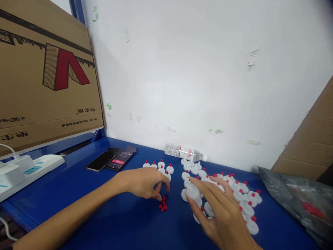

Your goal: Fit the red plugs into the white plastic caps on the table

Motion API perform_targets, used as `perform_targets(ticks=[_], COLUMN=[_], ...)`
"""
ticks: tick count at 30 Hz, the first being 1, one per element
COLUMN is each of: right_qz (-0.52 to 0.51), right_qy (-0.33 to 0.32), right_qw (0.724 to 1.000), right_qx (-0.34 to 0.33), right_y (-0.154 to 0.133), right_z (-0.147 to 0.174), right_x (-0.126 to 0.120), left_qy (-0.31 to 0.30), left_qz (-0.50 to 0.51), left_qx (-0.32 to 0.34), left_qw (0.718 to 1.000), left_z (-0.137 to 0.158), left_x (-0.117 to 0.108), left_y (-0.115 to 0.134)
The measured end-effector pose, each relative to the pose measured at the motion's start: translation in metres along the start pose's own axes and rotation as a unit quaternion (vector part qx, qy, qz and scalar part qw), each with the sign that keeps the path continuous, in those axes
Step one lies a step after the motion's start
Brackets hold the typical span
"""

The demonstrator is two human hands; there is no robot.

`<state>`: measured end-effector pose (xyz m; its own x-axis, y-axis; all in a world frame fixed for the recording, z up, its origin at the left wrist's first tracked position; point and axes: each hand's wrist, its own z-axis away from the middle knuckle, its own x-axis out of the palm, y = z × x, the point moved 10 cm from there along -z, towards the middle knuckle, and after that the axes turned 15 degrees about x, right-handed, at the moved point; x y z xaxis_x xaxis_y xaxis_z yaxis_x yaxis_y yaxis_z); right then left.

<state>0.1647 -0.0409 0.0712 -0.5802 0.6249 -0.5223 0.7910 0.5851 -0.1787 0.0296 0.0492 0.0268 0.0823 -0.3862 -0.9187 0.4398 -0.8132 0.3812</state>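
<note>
My left hand reaches down over a small pile of red tips, its fingers curled with a gap between them. Its lowest fingertip is right at the topmost red tip; whether it touches cannot be told. My right hand grips a round white plastic cap between thumb and fingers. Around and beneath that hand lie many white caps, most with a red tip on the nozzle. A smaller group of white caps with red tips stands behind my left hand.
A clear plastic bottle lies against the white wall. Two phones rest at the back left, near a white power strip. At right lies a grey plastic bag with red pieces inside. A printed cardboard box stands at left.
</note>
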Motion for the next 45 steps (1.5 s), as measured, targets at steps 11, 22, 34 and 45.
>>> perform_targets(ticks=[11, 22, 34, 45], right_qz=[0.004, 0.054, 0.064, 0.031], right_qy=[-0.006, -0.041, -0.067, -0.056], right_qw=[1.000, 0.997, 0.994, 0.997], right_qx=[0.002, 0.041, 0.059, 0.053], right_y=[0.000, 0.016, 0.023, 0.020], right_z=[0.000, 0.005, 0.007, 0.004], right_x=[-0.001, 0.016, 0.024, 0.016], left_qy=[0.028, 0.119, 0.311, 0.311], left_qz=[0.007, -0.049, 0.137, 0.244], left_qx=[0.055, 0.052, 0.073, 0.034], left_qw=[0.998, 0.990, 0.938, 0.918], left_z=[-0.013, -0.011, -0.012, -0.015], left_x=[0.012, -0.011, -0.024, -0.008], left_y=[-0.008, 0.008, 0.013, 0.005])
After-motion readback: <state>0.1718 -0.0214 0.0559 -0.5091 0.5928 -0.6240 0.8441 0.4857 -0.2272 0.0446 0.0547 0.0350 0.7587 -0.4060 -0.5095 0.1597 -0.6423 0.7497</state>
